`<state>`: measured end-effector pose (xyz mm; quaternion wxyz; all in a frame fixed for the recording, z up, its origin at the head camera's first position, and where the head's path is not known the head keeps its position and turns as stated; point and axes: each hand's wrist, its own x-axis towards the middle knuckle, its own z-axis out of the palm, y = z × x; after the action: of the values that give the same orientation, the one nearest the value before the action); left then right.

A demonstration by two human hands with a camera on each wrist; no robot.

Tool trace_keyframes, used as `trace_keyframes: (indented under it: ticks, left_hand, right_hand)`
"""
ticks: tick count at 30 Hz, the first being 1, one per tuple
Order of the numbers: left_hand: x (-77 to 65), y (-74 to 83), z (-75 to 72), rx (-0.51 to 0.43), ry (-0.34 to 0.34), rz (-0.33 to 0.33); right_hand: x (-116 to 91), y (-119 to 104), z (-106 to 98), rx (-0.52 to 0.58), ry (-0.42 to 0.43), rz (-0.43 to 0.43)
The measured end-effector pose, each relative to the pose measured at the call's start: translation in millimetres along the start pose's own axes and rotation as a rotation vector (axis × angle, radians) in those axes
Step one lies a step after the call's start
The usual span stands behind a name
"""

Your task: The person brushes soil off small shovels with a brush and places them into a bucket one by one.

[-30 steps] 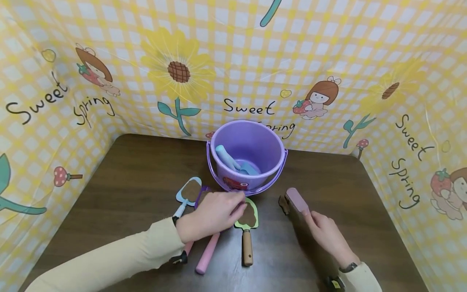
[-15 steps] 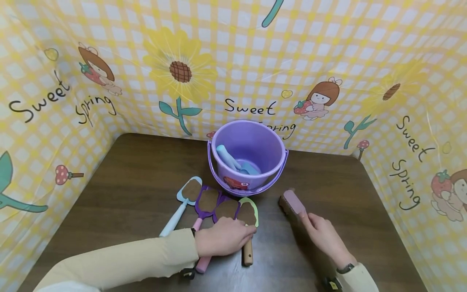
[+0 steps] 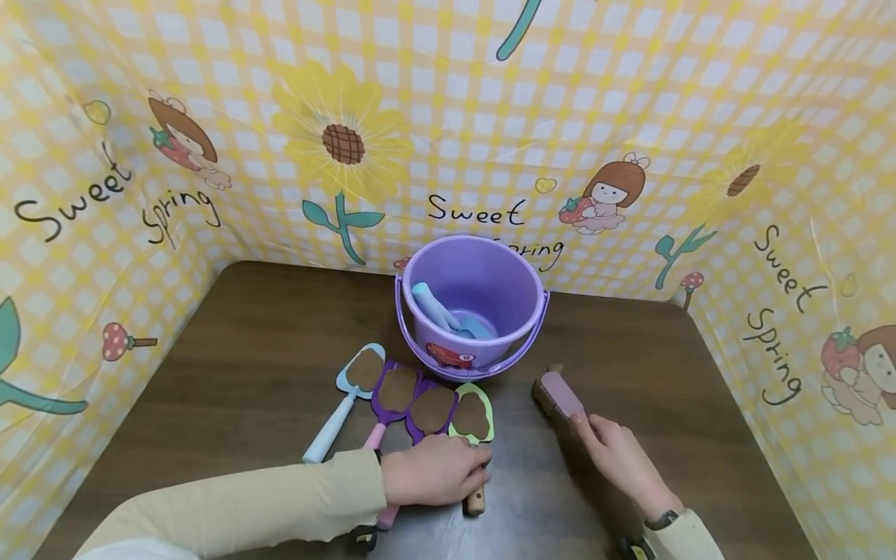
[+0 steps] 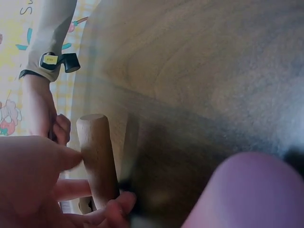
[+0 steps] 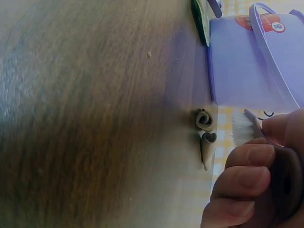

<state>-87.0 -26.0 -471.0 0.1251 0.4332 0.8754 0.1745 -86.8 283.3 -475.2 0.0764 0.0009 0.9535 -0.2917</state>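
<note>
While the left hand (image 3: pixel 434 470) is gripping the green shovel (image 3: pixel 488 427) by its wooden handle (image 4: pixel 97 152) on the table (image 3: pixel 266 311), the right hand (image 3: pixel 621 456) is holding the brush (image 3: pixel 561 393) by its handle — apparently leaving the bristles (image 5: pixel 242 129) free — right of the bucket (image 3: pixel 483 272).

Head looks down; close, seemingly sideways wrist views share table (image 3: pixel 252 334).

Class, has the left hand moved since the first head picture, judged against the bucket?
Yes: in the head view, the left hand has moved down, farther from the bucket.
</note>
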Motion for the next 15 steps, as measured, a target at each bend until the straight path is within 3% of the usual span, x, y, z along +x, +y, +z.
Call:
trace_keyframes:
  ticks: [4, 7, 11, 15]
  left_hand:
    - [3.1, -14.3, 17.9, 0.001, 0.061, 0.066]
    - [2.7, -15.7, 19.1, 0.002, 0.086, 0.058]
    - [-2.4, -2.1, 0.7, -0.055, 0.067, -0.021]
    - [-5.2, 2.1, -3.5, -0.115, 0.068, -0.056]
  right_hand:
    - [1.0, 0.2, 0.9, -0.003, 0.001, 0.002]
    - [2.7, -0.5, 1.1, -0.002, -0.003, 0.0]
    - [4.2, -1.6, 1.6, -0.006, -0.002, -0.01]
    - [3.8, -2.0, 3.0, -0.013, 0.009, -0.02]
